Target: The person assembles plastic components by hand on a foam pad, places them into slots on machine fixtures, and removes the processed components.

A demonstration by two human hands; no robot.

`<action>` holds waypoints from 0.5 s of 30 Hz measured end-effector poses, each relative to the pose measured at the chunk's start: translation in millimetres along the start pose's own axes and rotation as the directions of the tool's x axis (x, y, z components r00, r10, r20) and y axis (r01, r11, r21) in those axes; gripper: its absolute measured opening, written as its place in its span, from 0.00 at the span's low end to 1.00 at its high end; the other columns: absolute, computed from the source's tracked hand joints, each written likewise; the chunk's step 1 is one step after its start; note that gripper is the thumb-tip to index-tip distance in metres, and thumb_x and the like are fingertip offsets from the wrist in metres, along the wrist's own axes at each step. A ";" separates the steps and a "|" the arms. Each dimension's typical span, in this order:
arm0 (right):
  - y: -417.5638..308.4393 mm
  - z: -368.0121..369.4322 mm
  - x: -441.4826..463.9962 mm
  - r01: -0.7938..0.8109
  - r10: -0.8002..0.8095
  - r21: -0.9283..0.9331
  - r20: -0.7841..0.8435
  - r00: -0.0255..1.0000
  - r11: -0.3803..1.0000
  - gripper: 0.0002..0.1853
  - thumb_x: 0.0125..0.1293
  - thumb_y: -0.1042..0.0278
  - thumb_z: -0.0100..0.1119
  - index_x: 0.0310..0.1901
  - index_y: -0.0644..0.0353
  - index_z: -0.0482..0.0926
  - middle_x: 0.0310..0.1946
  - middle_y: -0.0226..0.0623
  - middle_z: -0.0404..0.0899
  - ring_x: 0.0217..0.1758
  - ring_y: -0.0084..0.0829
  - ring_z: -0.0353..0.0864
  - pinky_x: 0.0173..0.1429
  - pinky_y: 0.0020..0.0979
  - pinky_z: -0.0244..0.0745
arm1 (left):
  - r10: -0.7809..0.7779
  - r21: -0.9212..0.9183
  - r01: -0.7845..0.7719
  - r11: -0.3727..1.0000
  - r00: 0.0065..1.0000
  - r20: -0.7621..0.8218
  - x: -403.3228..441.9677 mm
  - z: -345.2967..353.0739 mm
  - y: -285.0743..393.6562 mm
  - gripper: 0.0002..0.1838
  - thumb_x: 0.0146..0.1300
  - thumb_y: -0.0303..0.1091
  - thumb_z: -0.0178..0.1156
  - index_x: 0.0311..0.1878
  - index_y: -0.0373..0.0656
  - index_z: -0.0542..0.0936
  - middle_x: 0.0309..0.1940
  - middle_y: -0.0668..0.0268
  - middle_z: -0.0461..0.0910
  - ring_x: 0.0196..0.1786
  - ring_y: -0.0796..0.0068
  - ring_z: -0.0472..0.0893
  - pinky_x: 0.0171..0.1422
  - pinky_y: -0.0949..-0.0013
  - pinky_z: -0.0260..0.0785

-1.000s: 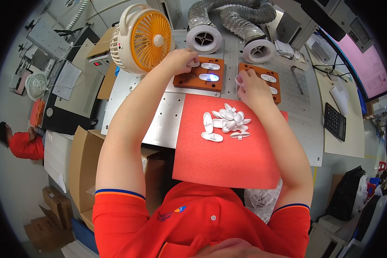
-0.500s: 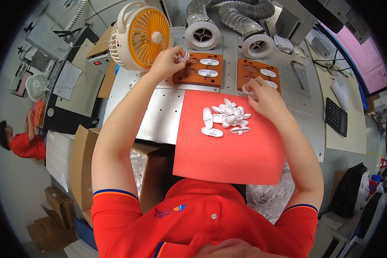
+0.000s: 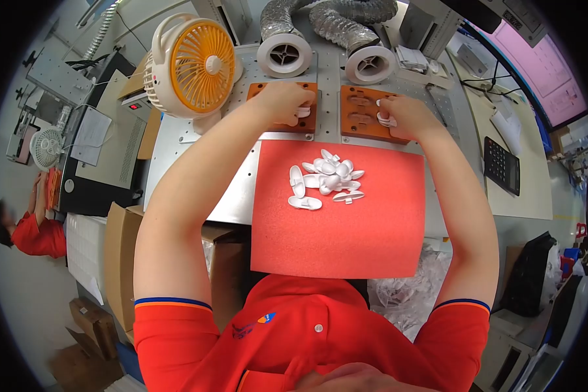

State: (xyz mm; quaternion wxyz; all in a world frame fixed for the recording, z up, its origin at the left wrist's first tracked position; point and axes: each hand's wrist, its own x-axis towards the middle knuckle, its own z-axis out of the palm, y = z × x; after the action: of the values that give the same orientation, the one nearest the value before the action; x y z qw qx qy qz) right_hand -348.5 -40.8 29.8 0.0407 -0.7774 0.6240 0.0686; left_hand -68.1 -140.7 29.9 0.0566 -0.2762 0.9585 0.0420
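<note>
My left hand [image 3: 284,103] reaches over the left orange fixture block [image 3: 257,88], fingers bent down and closed round a small white oval plastic piece [image 3: 303,112] at the block's right side. Most of those fingertips are hidden by the hand. Over at the right orange fixture block [image 3: 353,119], my right hand [image 3: 404,116] pinches white oval plastic pieces [image 3: 385,120] near the block's right half. Oval recesses show in that block's left half. Below both blocks, a pile of similar white pieces [image 3: 333,175] lies on a red foam sheet [image 3: 336,242].
An orange-and-cream fan [image 3: 206,65] stands at the left. Two duct nozzles [image 3: 285,55] sit behind the blocks. To the right lies a calculator [image 3: 502,166]. A cardboard box [image 3: 121,255] is at lower left, and a person in red [image 3: 40,232] works farther left.
Both hands have moved onto the right halves of their blocks, where white pieces lay uncovered before. The view has shifted slightly; the pile on the foam looks the same.
</note>
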 end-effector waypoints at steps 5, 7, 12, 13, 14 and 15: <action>10.8 -3.7 7.0 0.026 -0.032 -0.043 -0.143 0.989 0.999 0.21 0.47 0.74 0.69 0.46 0.53 0.75 0.47 0.33 0.79 0.58 0.39 0.74 0.57 0.40 0.74 | -0.160 -0.171 0.141 0.975 0.982 -0.102 13.6 -5.6 -17.6 0.16 0.48 0.27 0.64 0.43 0.44 0.75 0.38 0.57 0.82 0.45 0.54 0.82 0.46 0.53 0.73; 17.6 8.1 20.2 0.002 -0.012 -0.046 -0.215 0.977 0.999 0.22 0.47 0.74 0.69 0.46 0.53 0.75 0.47 0.33 0.79 0.58 0.38 0.73 0.57 0.39 0.74 | -0.212 -0.161 0.192 0.968 0.970 -0.116 23.5 1.9 -16.4 0.17 0.48 0.26 0.62 0.44 0.43 0.75 0.39 0.52 0.81 0.43 0.49 0.82 0.45 0.53 0.72; 30.5 22.1 27.1 0.080 -0.060 0.073 -0.236 0.970 0.994 0.21 0.51 0.75 0.67 0.48 0.55 0.73 0.50 0.36 0.78 0.59 0.33 0.75 0.55 0.39 0.77 | -0.095 -0.040 0.093 0.995 0.993 -0.066 27.1 4.0 -25.9 0.19 0.50 0.26 0.62 0.48 0.44 0.74 0.38 0.52 0.81 0.43 0.49 0.82 0.46 0.54 0.72; 27.4 17.6 19.7 0.068 -0.048 0.074 -0.243 0.969 0.995 0.21 0.51 0.75 0.67 0.48 0.55 0.73 0.50 0.36 0.78 0.59 0.33 0.75 0.55 0.39 0.77 | -0.081 -0.057 0.075 0.996 0.990 -0.117 29.0 1.9 -27.0 0.21 0.50 0.27 0.64 0.49 0.44 0.74 0.37 0.52 0.81 0.43 0.51 0.82 0.46 0.55 0.73; 20.9 16.0 10.0 0.060 0.077 0.501 -0.249 0.965 0.864 0.22 0.53 0.75 0.64 0.51 0.56 0.72 0.50 0.37 0.77 0.58 0.35 0.76 0.57 0.39 0.76 | -0.065 -0.047 0.060 0.997 0.991 -0.120 31.4 3.8 -23.9 0.21 0.50 0.27 0.64 0.49 0.44 0.74 0.37 0.52 0.81 0.43 0.51 0.82 0.46 0.55 0.73; 11.9 13.8 1.7 0.065 0.191 0.826 -0.205 0.960 0.560 0.23 0.55 0.76 0.62 0.54 0.57 0.70 0.50 0.39 0.76 0.56 0.36 0.77 0.58 0.39 0.75 | -0.168 -0.326 0.074 0.942 0.948 -0.271 25.5 3.2 -10.1 0.23 0.49 0.31 0.68 0.49 0.41 0.73 0.36 0.54 0.81 0.42 0.57 0.83 0.47 0.59 0.74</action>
State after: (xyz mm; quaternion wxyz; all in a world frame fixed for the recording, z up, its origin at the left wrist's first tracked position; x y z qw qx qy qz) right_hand -360.6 -43.0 16.2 0.3112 -0.6461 0.6100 -0.3370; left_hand -83.9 -162.3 22.9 -0.1288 -0.3438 0.9184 0.1477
